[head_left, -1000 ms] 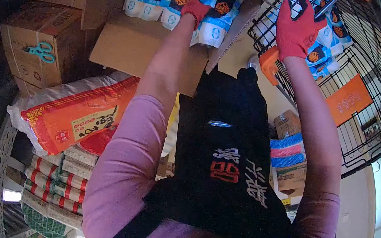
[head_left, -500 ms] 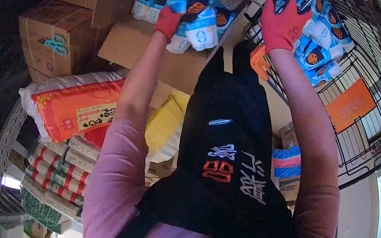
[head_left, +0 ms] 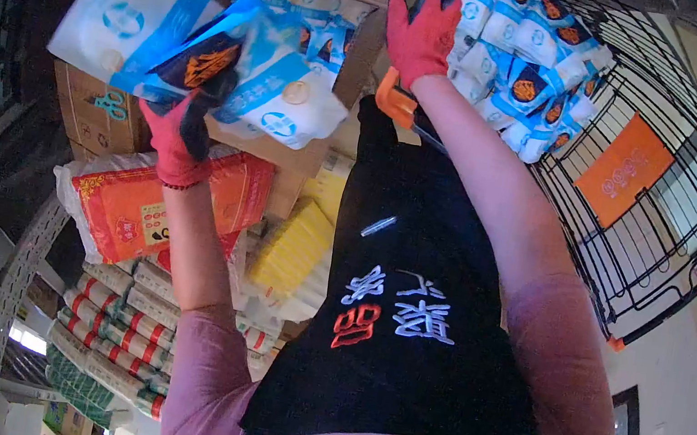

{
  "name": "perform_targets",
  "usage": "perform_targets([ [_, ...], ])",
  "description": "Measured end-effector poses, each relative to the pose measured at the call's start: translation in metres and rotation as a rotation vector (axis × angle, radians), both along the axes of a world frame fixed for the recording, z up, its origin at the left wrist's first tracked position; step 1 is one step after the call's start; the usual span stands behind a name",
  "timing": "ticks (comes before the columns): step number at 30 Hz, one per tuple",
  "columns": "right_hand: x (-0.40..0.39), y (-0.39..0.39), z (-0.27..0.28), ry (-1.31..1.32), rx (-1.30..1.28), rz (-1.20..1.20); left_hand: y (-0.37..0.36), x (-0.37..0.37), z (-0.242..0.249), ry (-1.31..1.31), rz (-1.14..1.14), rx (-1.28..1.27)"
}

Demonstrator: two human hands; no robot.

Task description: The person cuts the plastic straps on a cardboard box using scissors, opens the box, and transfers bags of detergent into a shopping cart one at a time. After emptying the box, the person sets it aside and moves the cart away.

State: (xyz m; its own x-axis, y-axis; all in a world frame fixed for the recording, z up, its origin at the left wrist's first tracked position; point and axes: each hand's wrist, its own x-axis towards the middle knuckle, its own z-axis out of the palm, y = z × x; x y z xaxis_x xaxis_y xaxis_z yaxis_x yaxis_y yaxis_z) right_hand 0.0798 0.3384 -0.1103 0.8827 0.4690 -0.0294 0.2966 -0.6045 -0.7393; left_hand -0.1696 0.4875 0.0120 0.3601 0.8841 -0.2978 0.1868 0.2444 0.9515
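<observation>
My left hand, in a red and black glove, grips blue-and-white packets with dark labels and holds them up in front of an open cardboard box. More such packets lie inside that box. My right hand, gloved alike, is at the near edge of a black wire cart, its fingers bent around the edge beside the stacked packets. Whether it grips only the cart's rim is hard to see.
Below the box lie a red-and-white bag and a yellow package. Bundles with red bands are stacked lower left by a metal shelf post. Teal scissors hang at a carton. The cart carries an orange sign.
My left hand has lifted packets out of the box and moved left and nearer. The view has shifted, and the cart and my right hand appear further left.
</observation>
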Motion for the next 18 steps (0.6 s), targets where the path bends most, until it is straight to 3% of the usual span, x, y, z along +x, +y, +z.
perform_targets([
  [2,0.015,-0.028,0.004,0.163,0.285,0.133,-0.020,0.047,0.029,-0.049,0.029,-0.002],
  [3,0.021,-0.050,0.006,0.471,0.395,0.066,-0.034,0.083,0.048,-0.014,-0.025,-0.048],
  [4,0.029,-0.068,0.052,0.752,0.382,-0.150,-0.046,0.109,0.059,0.022,-0.079,-0.093],
  [5,0.037,-0.106,0.014,0.566,0.459,-0.119,-0.046,0.121,0.042,0.042,-0.219,-0.123],
  [7,0.057,-0.153,0.050,0.689,0.399,-0.310,-0.077,0.176,0.049,0.128,-0.278,-0.275],
  [8,0.067,-0.182,0.054,0.700,0.368,-0.350,-0.085,0.194,0.023,0.123,-0.445,-0.188],
  [9,0.078,-0.211,0.057,0.711,0.337,-0.390,-0.101,0.214,0.001,0.150,-0.471,-0.133],
  [10,0.082,-0.229,0.063,0.665,0.453,-0.464,-0.115,0.236,0.015,0.272,-0.526,-0.058],
  [11,0.083,-0.249,0.075,0.619,0.369,-0.541,-0.129,0.250,-0.016,0.183,-0.522,-0.150],
  [12,0.095,-0.285,0.057,0.461,0.300,-0.394,-0.139,0.263,0.004,0.285,-0.594,-0.141],
  [13,0.092,-0.294,0.064,0.329,0.223,-0.434,-0.155,0.272,-0.029,0.276,-0.580,-0.094],
  [14,0.089,-0.285,0.080,0.495,0.387,-0.582,-0.154,0.281,-0.036,0.335,-0.715,-0.125],
  [15,0.084,-0.283,0.083,0.487,0.388,-0.546,-0.160,0.293,-0.080,0.482,-0.911,0.066],
  [17,0.080,-0.274,0.082,0.467,0.394,-0.471,-0.163,0.291,-0.065,0.661,-0.864,0.240],
  [18,0.077,-0.267,0.076,0.408,0.264,-0.409,-0.164,0.284,-0.071,0.629,-0.675,0.518],
])
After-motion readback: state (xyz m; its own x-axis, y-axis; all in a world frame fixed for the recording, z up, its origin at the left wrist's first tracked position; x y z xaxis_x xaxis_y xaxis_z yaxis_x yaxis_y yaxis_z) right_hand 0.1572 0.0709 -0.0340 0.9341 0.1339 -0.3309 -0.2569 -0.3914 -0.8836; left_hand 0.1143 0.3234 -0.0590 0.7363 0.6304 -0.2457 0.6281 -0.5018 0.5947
